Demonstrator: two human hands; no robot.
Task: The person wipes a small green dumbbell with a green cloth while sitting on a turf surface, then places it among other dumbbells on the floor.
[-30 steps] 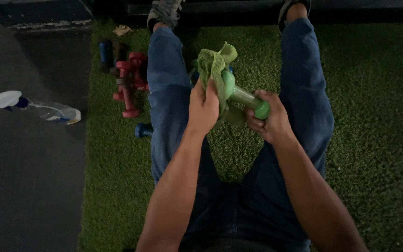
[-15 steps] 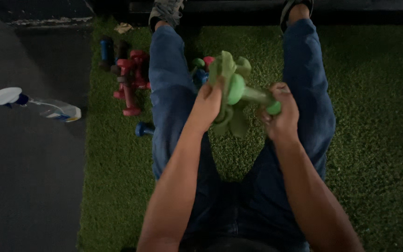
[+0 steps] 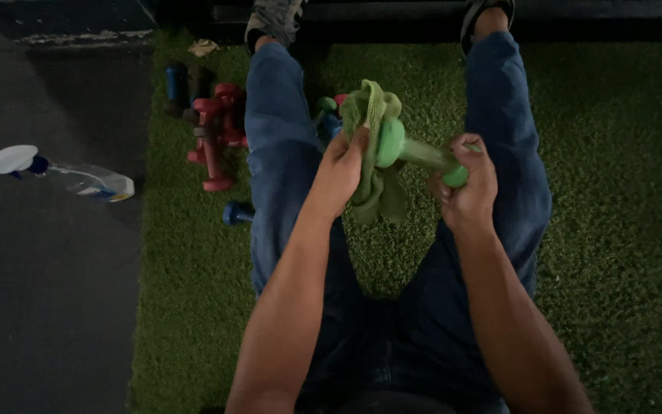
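The left hand [image 3: 342, 165] has its fingers closed on a green cloth [image 3: 373, 146], pressed on one end of a green dumbbell [image 3: 419, 153]. The right hand [image 3: 465, 188] grips the other end. Both are above the person's lap. Red dumbbells [image 3: 212, 134] lie on the grass mat [image 3: 614, 192].

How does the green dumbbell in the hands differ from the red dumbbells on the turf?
The green dumbbell is held up above the lap, right hand on one end; the red dumbbells lie on the green turf beside the left leg. The green one is single and pressed by a green cloth in the left hand; the red ones sit bare, clustered. Both have knobbed ends.
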